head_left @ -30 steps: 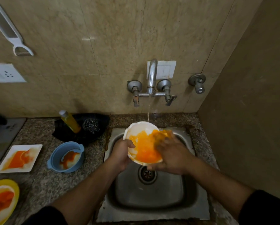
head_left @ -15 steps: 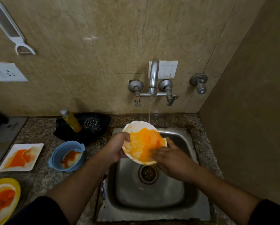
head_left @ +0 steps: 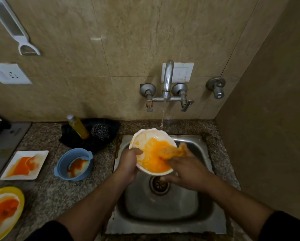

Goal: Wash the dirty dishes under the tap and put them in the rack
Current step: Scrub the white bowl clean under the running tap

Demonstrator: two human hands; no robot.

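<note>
A white scalloped bowl (head_left: pixel 145 138) smeared with orange sauce is tilted over the steel sink (head_left: pixel 163 206), just under the thin stream from the wall tap (head_left: pixel 167 79). My left hand (head_left: pixel 128 162) grips its left rim, thumb inside. My right hand (head_left: pixel 185 164) reaches over the right rim. Its fingers lie flat inside on the sauce, blurred and coated orange, and its thumb shows under the bowl. No rack is in view.
On the granite counter to the left stand a dirty blue bowl (head_left: pixel 62 164), a white square plate (head_left: pixel 41 154) and a yellow plate (head_left: pixel 17 192), all sauce-stained. A yellow soap bottle (head_left: pixel 78 126) and a steel scrubber (head_left: pixel 99 131) sit on a black tray behind them. A wall closes the right side.
My right hand's fingers have slid across the inside of the bowl, spreading the orange sauce. The bowl has shifted slightly under the stream; my left hand keeps its grip.
</note>
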